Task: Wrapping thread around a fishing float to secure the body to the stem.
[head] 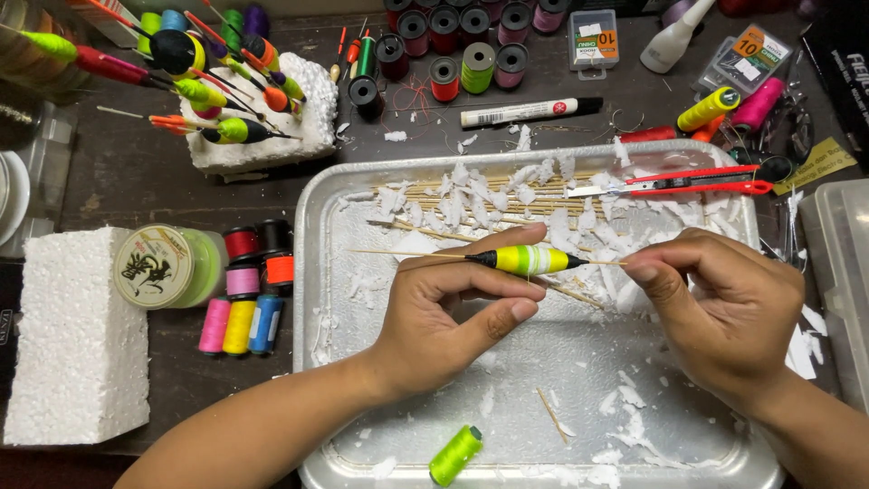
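1. A dark, scuffed worktop (136, 172) carries a silver metal tray (312, 272) littered with white foam shavings (507, 195) and a row of thin bamboo sticks (480, 192).
2. A red-handled knife (688, 183) lies on the tray's far right corner; a neon-green thread spool (455, 455) lies on its near edge.
3. Left of the tray sit a big foam block (77, 340), a round green line reel (167, 265) and a cluster of small coloured spools (249, 294).
4. At the back, a smaller foam block (303, 127) has finished floats (231, 131) stuck into it, with more spools (453, 45) and a white marker (525, 110) nearby.
5. A clear box (837, 272) is cut off at the right edge; things at the left and top edges are cropped too. Any thread at the float is too fine to make out.
6. The float (528, 261) is held level above the tray's middle: neon yellow-green with white bands, black tapered ends, on a thin stick.
7. The left hand (444, 317) pinches the float's left end between thumb and forefinger, fingers (520, 237) closed on it.
8. The right hand (724, 308) meets the stick's right tip, fingers (647, 272) pinched narrow there.
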